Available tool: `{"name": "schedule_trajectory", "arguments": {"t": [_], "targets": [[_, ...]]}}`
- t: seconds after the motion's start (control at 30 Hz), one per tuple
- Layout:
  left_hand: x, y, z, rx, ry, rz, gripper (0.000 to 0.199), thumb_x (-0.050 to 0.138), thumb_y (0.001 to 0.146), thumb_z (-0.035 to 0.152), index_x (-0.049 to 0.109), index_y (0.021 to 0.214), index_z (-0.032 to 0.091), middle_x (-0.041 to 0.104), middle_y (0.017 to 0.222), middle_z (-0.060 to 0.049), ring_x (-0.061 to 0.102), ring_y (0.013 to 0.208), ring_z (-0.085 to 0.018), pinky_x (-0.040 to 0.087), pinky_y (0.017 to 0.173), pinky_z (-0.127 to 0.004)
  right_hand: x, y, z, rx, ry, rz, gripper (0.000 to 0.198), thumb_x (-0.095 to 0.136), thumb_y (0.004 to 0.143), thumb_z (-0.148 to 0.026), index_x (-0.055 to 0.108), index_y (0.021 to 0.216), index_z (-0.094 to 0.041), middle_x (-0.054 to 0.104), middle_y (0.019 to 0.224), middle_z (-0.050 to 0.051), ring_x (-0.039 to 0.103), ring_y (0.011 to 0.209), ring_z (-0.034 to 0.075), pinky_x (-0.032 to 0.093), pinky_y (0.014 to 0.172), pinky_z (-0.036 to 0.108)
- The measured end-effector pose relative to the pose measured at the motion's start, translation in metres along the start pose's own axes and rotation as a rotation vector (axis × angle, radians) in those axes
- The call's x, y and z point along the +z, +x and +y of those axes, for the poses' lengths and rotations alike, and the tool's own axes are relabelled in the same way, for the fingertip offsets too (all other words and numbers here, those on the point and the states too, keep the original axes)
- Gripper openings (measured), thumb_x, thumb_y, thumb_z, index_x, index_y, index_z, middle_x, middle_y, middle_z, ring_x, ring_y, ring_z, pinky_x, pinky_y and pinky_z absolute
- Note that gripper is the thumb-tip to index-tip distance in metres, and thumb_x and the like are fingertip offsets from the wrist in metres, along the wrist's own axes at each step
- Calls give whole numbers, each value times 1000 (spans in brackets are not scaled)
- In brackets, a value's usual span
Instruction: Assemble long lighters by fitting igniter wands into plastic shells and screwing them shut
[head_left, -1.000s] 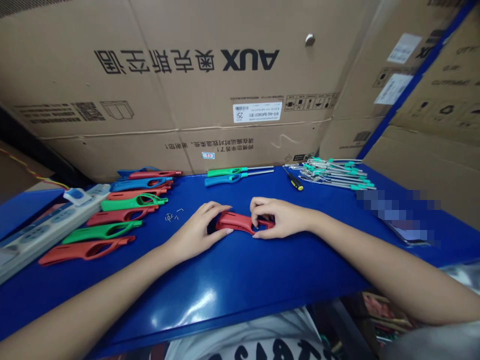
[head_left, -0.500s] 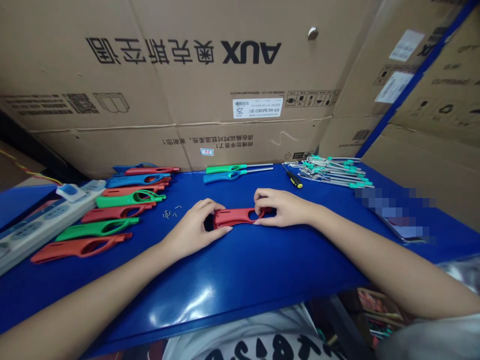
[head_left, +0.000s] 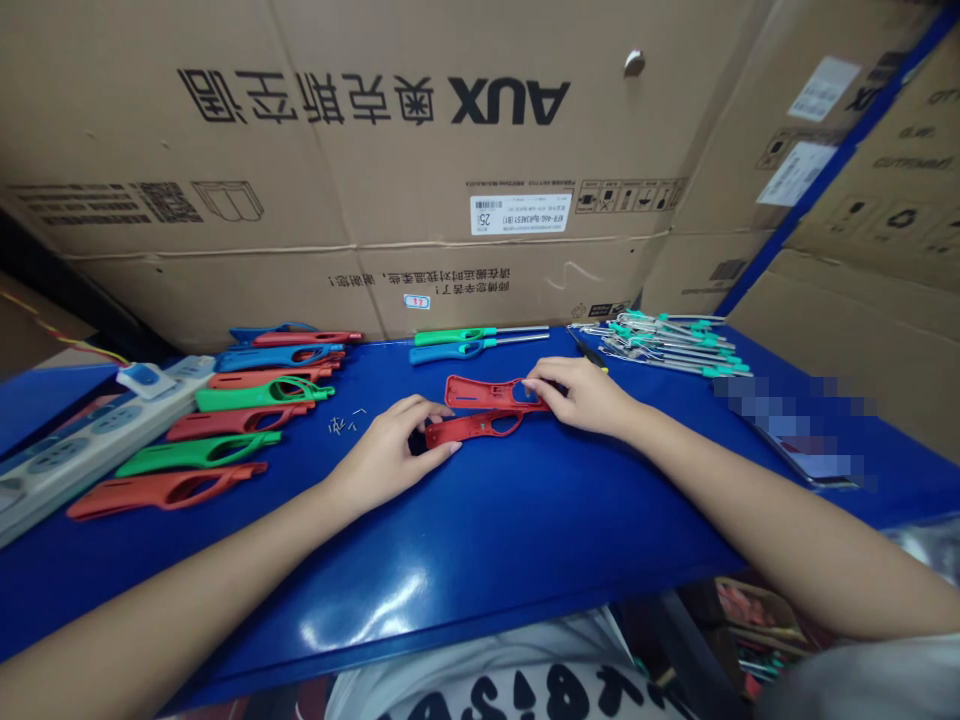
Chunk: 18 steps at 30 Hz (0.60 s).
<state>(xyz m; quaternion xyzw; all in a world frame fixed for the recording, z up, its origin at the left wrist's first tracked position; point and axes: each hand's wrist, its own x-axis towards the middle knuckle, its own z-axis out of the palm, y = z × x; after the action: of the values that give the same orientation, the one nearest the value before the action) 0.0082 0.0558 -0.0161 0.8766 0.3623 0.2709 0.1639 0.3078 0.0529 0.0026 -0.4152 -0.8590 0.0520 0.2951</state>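
Two red lighter casing halves lie side by side over the blue table, inner faces showing. My left hand [head_left: 386, 447] pinches the blunt left end of the nearer casing half [head_left: 471, 428], which has an oval trigger opening. My right hand [head_left: 583, 396] grips the farther casing half [head_left: 480, 393] by its narrow right end, fingers at the trigger opening. The halves are close together at the right, and I cannot tell whether they touch there. Small screws [head_left: 343, 425] lie loose left of my left hand.
Several red, green and blue lighter casings [head_left: 196, 456] line the left side beside a power strip [head_left: 97, 440]. Two long-nosed lighters [head_left: 450, 350] lie at the back. Metal rods with teal parts [head_left: 667, 342], a screwdriver [head_left: 592, 352] and a blurred phone [head_left: 795, 435] are right. Cardboard [head_left: 375, 220] walls the table.
The red casing, closed before, is now split into two halves. My right hand has moved slightly away from me with one half; my left hand stays with the other.
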Motion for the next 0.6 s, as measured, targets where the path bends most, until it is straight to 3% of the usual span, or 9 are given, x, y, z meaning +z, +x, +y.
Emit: {"name": "schedule_trajectory", "arguments": {"t": [0.13, 0.27, 0.37, 0.6], "targets": [[-1, 1, -2, 0, -14, 3, 30, 67, 89, 42, 68, 106, 17, 66, 94, -5, 60, 79, -18, 51, 73, -30, -1, -1, -10, -74, 190, -254, 28, 50, 99, -27, 64, 78, -16, 65, 75, 3, 57, 67, 13, 41, 66, 24], [0, 3, -5, -14, -37, 27, 41, 71, 86, 50, 69, 111, 18, 65, 92, -4, 58, 74, -16, 52, 72, -30, 5, -2, -15, -76, 155, -417, 39, 53, 98, -36, 55, 64, -17, 52, 59, -2, 44, 54, 10, 31, 57, 24], [0, 2, -4, -24, -38, 36, 43, 70, 86, 53, 69, 111, 18, 65, 92, -4, 58, 74, -17, 52, 72, -31, 8, -3, -15, -52, 95, -436, 51, 55, 97, -47, 46, 56, -18, 43, 51, -4, 38, 49, 8, 27, 55, 25], [-9, -3, 19, 96, 73, -8, 33, 63, 94, 51, 70, 107, 22, 66, 109, -7, 60, 102, -24, 49, 92, -40, -14, 2, -10, 105, -234, -254, 45, 46, 100, -49, 62, 71, -19, 65, 70, 2, 53, 62, 13, 27, 58, 26]]}}
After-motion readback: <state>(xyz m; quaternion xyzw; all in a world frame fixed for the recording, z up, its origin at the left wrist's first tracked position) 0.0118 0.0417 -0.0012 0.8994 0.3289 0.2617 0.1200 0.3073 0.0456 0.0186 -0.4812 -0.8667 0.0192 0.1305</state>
